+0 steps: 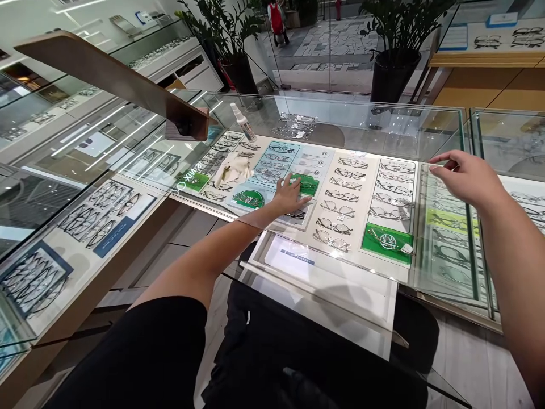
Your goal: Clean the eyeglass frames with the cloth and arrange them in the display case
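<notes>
My left hand (288, 199) is in the glass display case with its fingers spread. It rests at the edge of a green card (305, 184), and its thumb is above a dark-framed pair of eyeglasses (297, 215). No held thing shows in it. My right hand (462, 173) is raised at the right, by the edge of the glass case (462, 130). Its index finger and thumb point left with a gap between them, and nothing shows in the gap. Rows of eyeglasses (342, 195) lie between the hands, beside a green logo card (387, 241).
A white spray bottle (244, 123) stands at the back left, near a crumpled beige cloth (232, 169). An open white drawer (340, 292) juts out below the case. A brown lamp arm (114, 79) hangs over the left side. Potted plants (394, 57) stand behind.
</notes>
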{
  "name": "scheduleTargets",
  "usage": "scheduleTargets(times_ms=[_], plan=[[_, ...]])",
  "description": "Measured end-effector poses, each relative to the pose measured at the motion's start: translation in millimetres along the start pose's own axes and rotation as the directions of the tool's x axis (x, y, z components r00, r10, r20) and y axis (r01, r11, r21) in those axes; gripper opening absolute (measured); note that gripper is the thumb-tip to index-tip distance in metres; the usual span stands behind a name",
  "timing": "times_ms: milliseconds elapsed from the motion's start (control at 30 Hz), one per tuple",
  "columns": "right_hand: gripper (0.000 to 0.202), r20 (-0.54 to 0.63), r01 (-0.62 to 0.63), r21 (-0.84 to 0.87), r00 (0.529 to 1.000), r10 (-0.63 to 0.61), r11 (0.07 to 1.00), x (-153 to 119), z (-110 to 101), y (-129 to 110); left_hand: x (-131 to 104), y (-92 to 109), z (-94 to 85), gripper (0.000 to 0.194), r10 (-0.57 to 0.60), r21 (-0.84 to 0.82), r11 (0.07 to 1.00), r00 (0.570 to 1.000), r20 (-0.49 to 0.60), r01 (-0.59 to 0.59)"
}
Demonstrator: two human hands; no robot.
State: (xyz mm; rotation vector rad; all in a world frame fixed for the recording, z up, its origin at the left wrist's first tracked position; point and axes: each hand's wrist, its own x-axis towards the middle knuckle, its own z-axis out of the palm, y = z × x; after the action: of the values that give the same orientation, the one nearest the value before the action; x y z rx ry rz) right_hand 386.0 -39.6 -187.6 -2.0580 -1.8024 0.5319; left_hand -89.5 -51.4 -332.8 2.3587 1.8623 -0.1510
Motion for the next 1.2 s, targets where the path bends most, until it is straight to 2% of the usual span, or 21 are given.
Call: scheduleTargets(times_ms=[133, 233, 300, 367, 400, 433, 467, 533, 600, 667, 700, 733, 767, 833, 867, 933, 1000, 1067, 1133, 1200], plan=[[0.032, 0.014, -0.009, -0.001, 1.0, 0.009, 1.0, -1, -1, 0, -18, 13, -7.6, 0.093, 0.024, 0.026, 0.999, 0.993, -0.119, -0.021], [0.034, 0.014, 0.012, 0.003, 1.0, -0.012, 1.0, -1, -1, 1, -46, 33, -16.0, 0.087, 0.015, 0.029, 1.0, 0.989, -0.145, -0.011], [0.035, 0.01, 0.031, 0.007, 0.999, -0.031, 0.999, -1, -1, 2, -78, 51, -25.3, 0.084, 0.017, 0.022, 1.0, 0.997, -0.075, -0.016], [0.035, 0.014, 0.034, 0.015, 0.999, -0.034, 0.999, 0, -1, 3, -120, 70, -39.8, 0.077, 0.056, 0.01, 0.998, 0.996, 0.068, -0.056], [0.036, 0.02, 0.03, 0.018, 0.999, -0.031, 0.999, 0, -1, 4, -144, 80, -49.5, 0.073, 0.104, -0.004, 0.995, 0.985, 0.135, -0.104], [0.035, 0.025, 0.029, 0.02, 0.999, -0.029, 0.999, 0, 0, 5, -167, 88, -60.7, 0.068, 0.2, -0.037, 0.98, 0.963, 0.18, -0.196], [0.035, 0.018, 0.032, 0.021, 0.999, -0.032, 0.999, -1, 0, 6, -189, 94, -73.3, 0.06, 0.283, -0.066, 0.959, 0.941, 0.186, -0.276], [0.031, -0.062, 0.094, 0.009, 0.994, -0.093, 0.996, -4, -1, 8, -222, 96, -101.2, 0.04, 0.339, -0.109, 0.939, 0.933, 0.124, -0.327], [0.028, -0.233, 0.206, -0.059, 0.949, -0.214, 0.977, -10, -1, 4, -236, 77, -129.3, 0.036, 0.279, -0.151, 0.95, 0.96, 0.018, -0.273], [0.03, -0.39, 0.282, -0.171, 0.861, -0.327, 0.944, -19, 0, -10, -234, 35, -152.4, 0.036, 0.106, -0.147, 0.981, 0.985, -0.134, -0.126], [0.032, -0.42, 0.303, -0.225, 0.827, -0.373, 0.926, -24, 1, -22, -228, 6, -160.4, 0.037, -0.025, -0.143, 0.99, 0.975, -0.222, -0.008], [0.034, -0.415, 0.323, -0.271, 0.811, -0.413, 0.907, -28, 3, -37, -221, -26, -165.4, 0.039, -0.159, -0.144, 0.982, 0.946, -0.282, 0.122], [0.034, -0.386, 0.35, -0.302, 0.806, -0.449, 0.887, -32, 6, -56, -213, -60, -167.3, 0.041, -0.305, -0.165, 0.95, 0.897, -0.319, 0.264], [0.035, -0.281, 0.439, -0.325, 0.801, -0.529, 0.837, -34, 17, -103, -197, -122, -162.6, 0.055, -0.578, -0.238, 0.816, 0.768, -0.276, 0.528], [0.035, -0.264, 0.474, -0.308, 0.79, -0.553, 0.825, -32, 25, -129, -188, -148, -157.1, 0.066, -0.669, -0.265, 0.741, 0.711, -0.217, 0.617], [0.034, -0.238, 0.538, -0.265, 0.767, -0.595, 0.8, -23, 43, -184, -172, -185, -142.8, 0.087, -0.75, -0.299, 0.654, 0.646, -0.143, 0.694], [0.035, -0.181, 0.561, -0.273, 0.768, -0.614, 0.782, -7, 64, -236, -157, -204, -128.6, 0.1, -0.783, -0.322, 0.614, 0.608, -0.132, 0.721], [0.035, -0.113, 0.533, -0.305, 0.803, -0.586, 0.789, 10, 86, -283, -147, -211, -117.9, 0.104, -0.804, -0.346, 0.591, 0.571, -0.169, 0.729], [0.034, -0.046, 0.51, -0.358, 0.827, -0.56, 0.782, 25, 109, -320, -141, -213, -111.9, 0.105, -0.816, -0.373, 0.577, 0.533, -0.224, 0.727], [0.034, -0.007, 0.482, -0.407, 0.847, -0.531, 0.776, 37, 130, -346, -140, -213, -109.6, 0.104, -0.82, -0.399, 0.573, 0.505, -0.271, 0.716]])
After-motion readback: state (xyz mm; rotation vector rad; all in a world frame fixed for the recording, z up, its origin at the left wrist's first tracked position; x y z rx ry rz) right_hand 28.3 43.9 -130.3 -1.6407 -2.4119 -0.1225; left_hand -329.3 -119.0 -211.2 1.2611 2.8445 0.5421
